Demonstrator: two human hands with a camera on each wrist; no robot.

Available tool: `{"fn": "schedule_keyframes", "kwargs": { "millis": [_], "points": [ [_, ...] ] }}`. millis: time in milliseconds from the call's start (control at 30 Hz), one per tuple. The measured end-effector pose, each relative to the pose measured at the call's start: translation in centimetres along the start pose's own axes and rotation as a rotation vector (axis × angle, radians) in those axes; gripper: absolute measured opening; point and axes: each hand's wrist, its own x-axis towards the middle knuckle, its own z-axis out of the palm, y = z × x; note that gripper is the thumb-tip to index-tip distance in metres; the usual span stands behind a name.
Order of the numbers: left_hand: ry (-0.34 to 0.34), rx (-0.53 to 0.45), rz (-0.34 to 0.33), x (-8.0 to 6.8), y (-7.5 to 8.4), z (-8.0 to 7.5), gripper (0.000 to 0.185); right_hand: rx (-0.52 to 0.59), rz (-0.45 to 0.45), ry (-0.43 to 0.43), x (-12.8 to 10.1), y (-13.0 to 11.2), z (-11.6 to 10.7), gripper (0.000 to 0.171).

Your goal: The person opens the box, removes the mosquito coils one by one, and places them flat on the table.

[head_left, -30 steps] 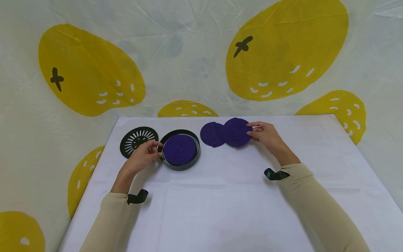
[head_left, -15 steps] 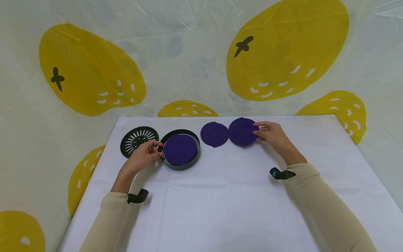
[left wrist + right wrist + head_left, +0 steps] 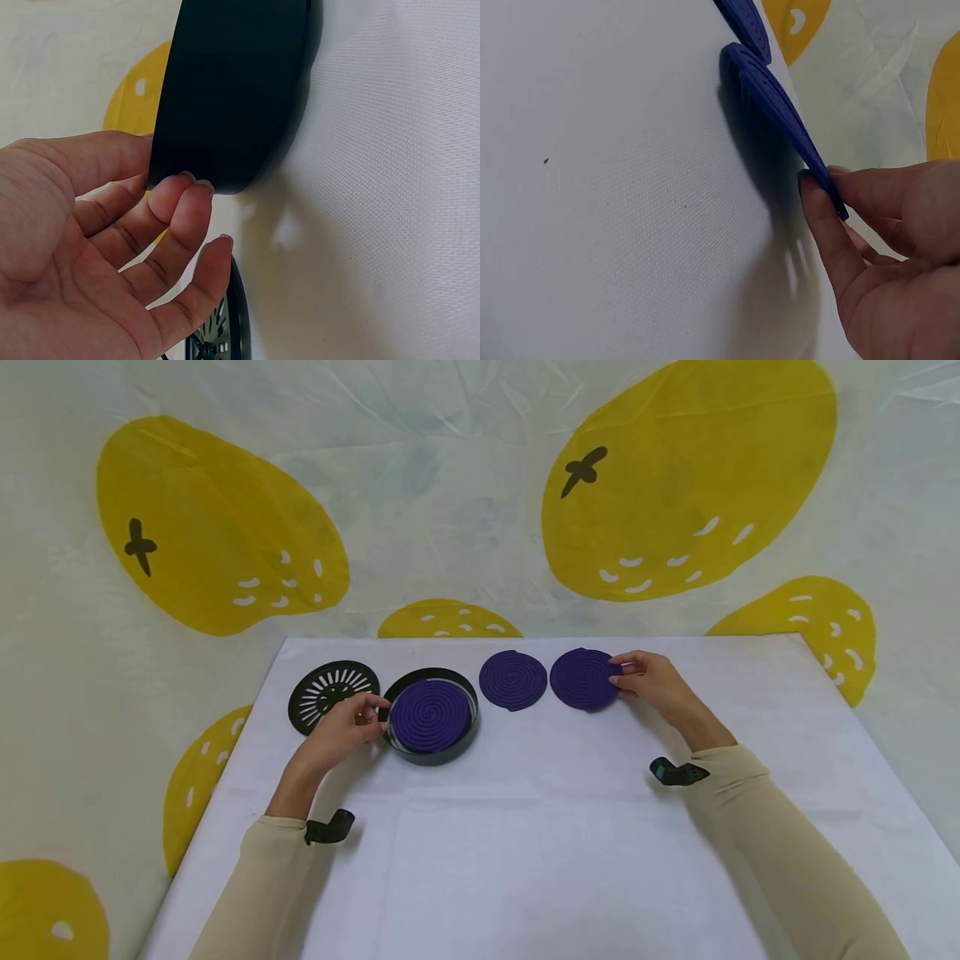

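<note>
Two hands are working at the desk (image 3: 525, 827): the left hand (image 3: 341, 731) is gripping the tin (image 3: 433, 717) to steady it, while the right hand (image 3: 648, 681) is pinching a coil's (image 3: 583, 678) edge, tilting it clear of its neighbour (image 3: 513, 680).

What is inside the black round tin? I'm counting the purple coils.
One purple spiral coil lies flat inside the black tin, filling most of it. The left hand holds the tin's rim. Whatever lies beneath that coil is covered and cannot be seen.
</note>
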Motion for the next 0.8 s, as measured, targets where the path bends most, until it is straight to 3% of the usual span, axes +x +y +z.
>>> {"fn": "schedule_keyframes", "kwargs": {
  "millis": [233, 467, 800],
  "points": [
    [-0.001, 0.003, 0.001, 0.05, -0.06, 0.01, 0.037, -0.035, -0.013, 0.020, 0.14, 0.34, -0.03, 0.044],
    [-0.014, -0.026, 0.005, -0.04, -0.01, 0.06, 0.038, -0.207, -0.083, 0.084, 0.21, 0.90, -0.47, 0.043],
    [-0.013, -0.019, -0.005, -0.18, 0.36, 0.06, 0.038, -0.180, -0.091, 0.112, -0.26, 0.92, -0.88, 0.040]
  ]
}}
